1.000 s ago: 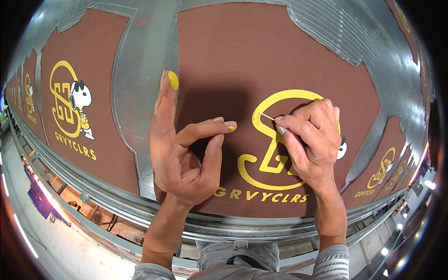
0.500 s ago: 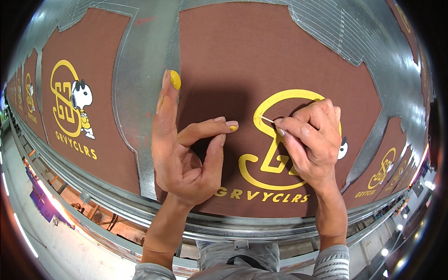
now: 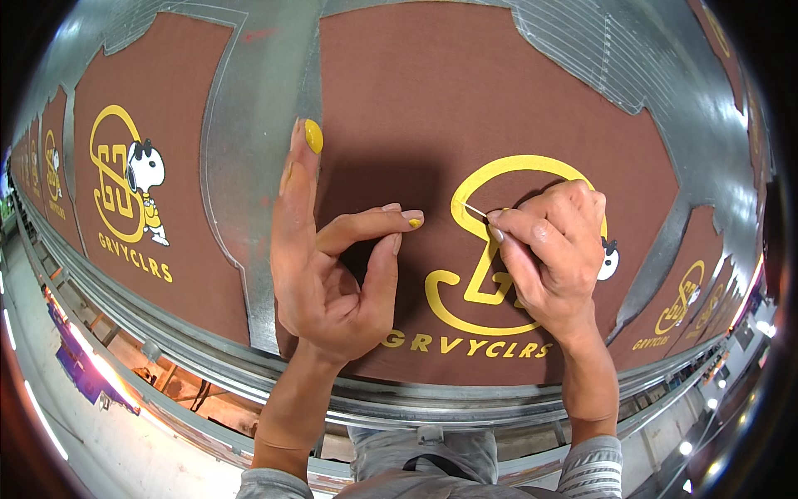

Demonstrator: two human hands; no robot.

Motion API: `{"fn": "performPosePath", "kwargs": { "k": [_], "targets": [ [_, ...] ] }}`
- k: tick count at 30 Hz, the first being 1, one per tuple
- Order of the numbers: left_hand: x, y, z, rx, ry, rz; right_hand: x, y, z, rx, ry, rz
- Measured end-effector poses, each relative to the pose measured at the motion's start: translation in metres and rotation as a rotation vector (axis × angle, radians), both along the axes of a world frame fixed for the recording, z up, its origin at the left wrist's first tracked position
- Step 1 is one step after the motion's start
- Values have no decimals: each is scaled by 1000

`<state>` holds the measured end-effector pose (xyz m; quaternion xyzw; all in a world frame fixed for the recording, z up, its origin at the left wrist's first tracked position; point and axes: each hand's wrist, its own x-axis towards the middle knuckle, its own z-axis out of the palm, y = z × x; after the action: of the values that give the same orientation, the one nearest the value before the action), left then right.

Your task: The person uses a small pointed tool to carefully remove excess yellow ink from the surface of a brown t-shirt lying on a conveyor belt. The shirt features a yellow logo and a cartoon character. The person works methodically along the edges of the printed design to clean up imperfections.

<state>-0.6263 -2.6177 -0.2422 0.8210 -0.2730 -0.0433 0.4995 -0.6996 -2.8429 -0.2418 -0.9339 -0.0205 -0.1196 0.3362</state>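
Note:
A brown fabric panel (image 3: 399, 83), cut like a shirt front, lies flat before me. It bears a large yellow outlined print (image 3: 449, 303) with lettering below and a white cartoon dog mostly covered by my right hand. My right hand (image 3: 553, 249) pinches a thin pale stick (image 3: 477, 211), whose tip meets the yellow outline at its left bend. To the left, my left hand (image 3: 332, 266) is held above the panel with nothing in its grasp. Its index finger points up, carrying a glossy blob of yellow paint (image 3: 313, 136). Another fingertip, bent toward the thumb, has a smaller yellow smear.
The panels lie on a long grey metal table (image 3: 274, 100) with white outlines drawn on it. A matching printed panel (image 3: 179, 91) lies to the left, another (image 3: 690, 249) to the right. A metal rail (image 3: 374, 403) runs along the near edge, against my body.
Both hands keep their poses. My left hand has risen very slightly, and the stick's tip has shifted a tiny bit on the same part of the yellow outline.

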Motion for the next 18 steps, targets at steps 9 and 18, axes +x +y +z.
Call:
{"fn": "performPosePath", "kwargs": {
  "k": [9, 18],
  "targets": [
    [0, -1, -1, -60, 17, 19, -8, 8, 3, 16, -6, -64],
    [2, -3, -1, -82, 15, 19, -5, 8, 3, 3, 13, -72]
  ]
}}
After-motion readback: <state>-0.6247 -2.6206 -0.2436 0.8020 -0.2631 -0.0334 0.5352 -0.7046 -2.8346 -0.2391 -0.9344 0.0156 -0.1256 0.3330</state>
